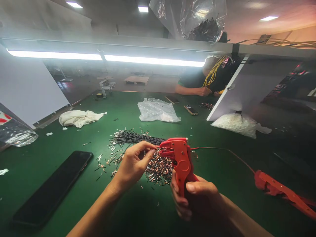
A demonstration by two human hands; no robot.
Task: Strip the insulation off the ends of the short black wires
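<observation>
My right hand [195,194] is wrapped around the handles of a red wire stripper [182,158], which stands upright with its jaws to the left. My left hand [137,161] pinches a thin reddish wire [157,146] right at those jaws. On the tool's other side a thin dark red wire [212,148] runs out to the right. Behind the hands lies a bundle of black wires [138,137] with bared ends at the left. A heap of cut wire bits [159,168] lies below the jaws, partly hidden by my left hand and the stripper.
A black phone [53,187] lies at left, a second red-handled tool [283,187] at right. Farther back are a white cloth [80,118], a clear plastic bag [158,110], another phone [191,110] and a bag of white bits [237,124]. Another person's hand [204,91] is across the table.
</observation>
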